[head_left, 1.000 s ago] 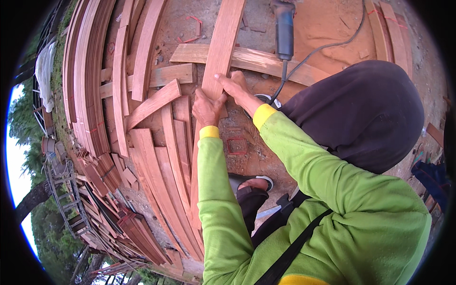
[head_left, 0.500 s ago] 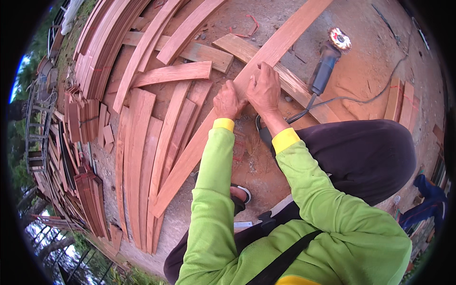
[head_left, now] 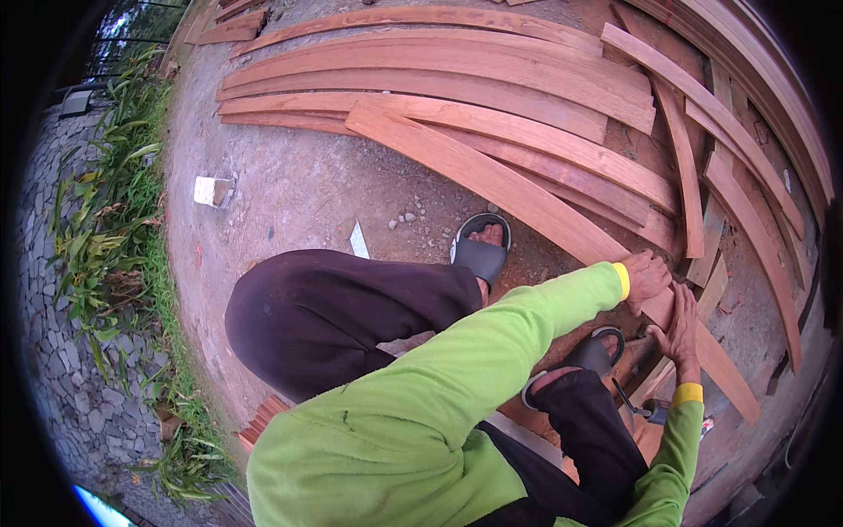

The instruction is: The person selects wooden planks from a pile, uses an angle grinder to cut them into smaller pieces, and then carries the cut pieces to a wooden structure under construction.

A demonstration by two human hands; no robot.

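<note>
A long reddish-brown wooden plank [head_left: 492, 180] runs slantwise from the pile at upper left to the lower right. My left hand [head_left: 645, 277] is closed over it, fingers wrapped round the far edge. Just beyond, toward the plank's lower right end, my right hand [head_left: 677, 332] grips the same plank, thumb on the near side and fingers reaching across. The two hands nearly touch. Partly hidden behind my right wrist lies the angle grinder [head_left: 657, 411], with its cord curving beside my foot.
Several long planks [head_left: 421, 61] lie side by side across the top. More planks [head_left: 755, 189] cross each other at the right. A white block [head_left: 212, 191] and a pale flat strip [head_left: 358, 240] lie on the ground. Green plants [head_left: 118, 237] and stone paving [head_left: 61, 351] edge the left.
The view has swung to the left, so plants and paving now show at left and the grinder is mostly hidden. Both hands remain on the plank; my right fingers are straighter than before.
</note>
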